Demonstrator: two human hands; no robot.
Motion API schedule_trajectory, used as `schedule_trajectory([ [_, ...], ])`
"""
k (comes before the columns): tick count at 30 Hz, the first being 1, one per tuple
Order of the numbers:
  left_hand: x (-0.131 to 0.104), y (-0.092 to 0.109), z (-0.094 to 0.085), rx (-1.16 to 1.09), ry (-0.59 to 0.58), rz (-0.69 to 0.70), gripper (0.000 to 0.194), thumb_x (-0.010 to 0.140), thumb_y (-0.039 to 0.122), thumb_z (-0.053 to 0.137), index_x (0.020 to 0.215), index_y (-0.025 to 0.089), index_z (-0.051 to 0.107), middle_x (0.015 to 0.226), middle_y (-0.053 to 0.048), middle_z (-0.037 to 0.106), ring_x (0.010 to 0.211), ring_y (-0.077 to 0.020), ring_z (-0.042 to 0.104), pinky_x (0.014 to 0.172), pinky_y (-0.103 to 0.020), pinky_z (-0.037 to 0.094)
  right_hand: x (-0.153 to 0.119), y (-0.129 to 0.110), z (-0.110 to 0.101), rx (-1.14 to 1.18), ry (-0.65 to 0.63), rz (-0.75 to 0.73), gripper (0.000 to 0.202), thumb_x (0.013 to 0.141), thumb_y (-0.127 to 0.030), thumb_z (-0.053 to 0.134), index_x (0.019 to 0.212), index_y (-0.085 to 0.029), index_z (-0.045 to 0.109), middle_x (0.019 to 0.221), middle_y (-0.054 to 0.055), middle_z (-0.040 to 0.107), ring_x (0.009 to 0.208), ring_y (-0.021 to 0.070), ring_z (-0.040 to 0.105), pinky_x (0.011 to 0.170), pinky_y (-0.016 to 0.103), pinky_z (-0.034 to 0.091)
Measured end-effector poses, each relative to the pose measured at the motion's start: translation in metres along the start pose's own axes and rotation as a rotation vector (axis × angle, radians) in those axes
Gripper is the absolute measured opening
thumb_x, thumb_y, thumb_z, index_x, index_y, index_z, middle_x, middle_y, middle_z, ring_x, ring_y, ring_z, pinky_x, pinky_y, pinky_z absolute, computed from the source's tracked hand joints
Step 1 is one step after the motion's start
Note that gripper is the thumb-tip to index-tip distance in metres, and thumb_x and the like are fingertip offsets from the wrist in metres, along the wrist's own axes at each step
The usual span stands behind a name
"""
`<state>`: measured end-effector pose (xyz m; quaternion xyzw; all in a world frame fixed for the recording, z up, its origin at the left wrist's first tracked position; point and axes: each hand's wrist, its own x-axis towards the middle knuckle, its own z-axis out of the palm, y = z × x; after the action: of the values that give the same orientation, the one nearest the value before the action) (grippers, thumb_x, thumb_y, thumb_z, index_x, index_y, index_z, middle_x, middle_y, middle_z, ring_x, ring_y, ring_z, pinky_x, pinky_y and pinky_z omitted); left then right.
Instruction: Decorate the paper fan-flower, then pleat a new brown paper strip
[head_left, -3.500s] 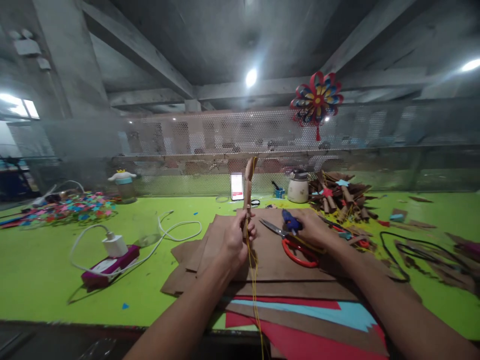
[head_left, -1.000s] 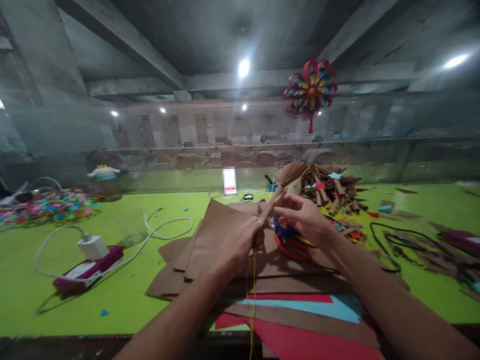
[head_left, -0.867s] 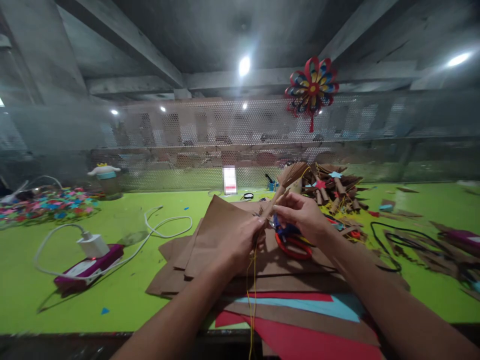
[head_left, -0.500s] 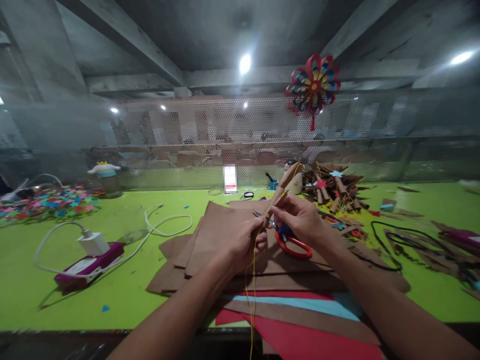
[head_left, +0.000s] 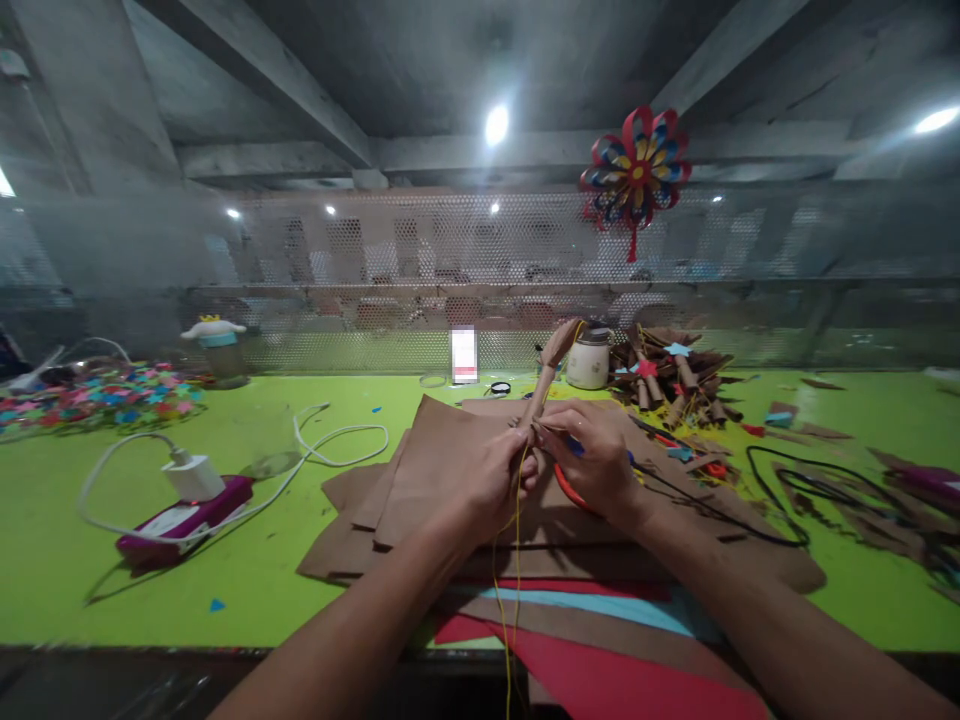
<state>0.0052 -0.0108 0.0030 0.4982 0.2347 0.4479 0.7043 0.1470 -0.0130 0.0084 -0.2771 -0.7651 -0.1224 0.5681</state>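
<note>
Head view: binding step in hand, judging by the pinch. Left hand [head_left: 480, 480] clamped around the lower end of a slim rolled brown-paper stick [head_left: 546, 378], tilted up and to the far right; right hand [head_left: 592, 455] pinching a thin yellow thread [head_left: 513, 540] just beside that grip, thread dangling near. Next, probably a snug wrap, needing steady tension. Below: stacked brown paper sheets [head_left: 442, 470], red-handled scissors [head_left: 566, 482] under the right hand.

Both forearms reach in from the bottom edge and converge mid-frame. Left hand [head_left: 487, 475] curled in a closed pinch, thumb up. Right hand [head_left: 592, 455] palm down, fingertips pinched, touching the left's.
</note>
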Motion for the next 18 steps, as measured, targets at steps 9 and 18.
schedule_trajectory([
  [9,-0.002,-0.002,0.004,0.064,-0.018,0.202,0.029,0.083,0.045,0.049,0.076,0.017,0.046,0.057,0.004,0.041,0.049,-0.0071,0.038,0.049,-0.019,0.031,-0.005,-0.007,0.006,-0.1,0.059,-0.011,0.016,0.081,-0.01,0.054,0.094,-0.017,0.059,0.085,0.008,0.061,0.082,0.018,0.057,0.075,0.033,0.048],
  [18,-0.008,0.005,0.009,0.218,0.053,0.294,0.03,0.081,0.045,0.052,0.076,0.016,0.051,0.061,0.003,0.045,0.054,-0.0086,0.039,0.052,-0.02,0.033,-0.007,-0.013,0.009,-0.141,0.091,-0.019,0.021,0.08,-0.012,0.055,0.098,-0.018,0.062,0.087,0.008,0.06,0.083,0.0204,0.055,0.072,0.037,0.048],
])
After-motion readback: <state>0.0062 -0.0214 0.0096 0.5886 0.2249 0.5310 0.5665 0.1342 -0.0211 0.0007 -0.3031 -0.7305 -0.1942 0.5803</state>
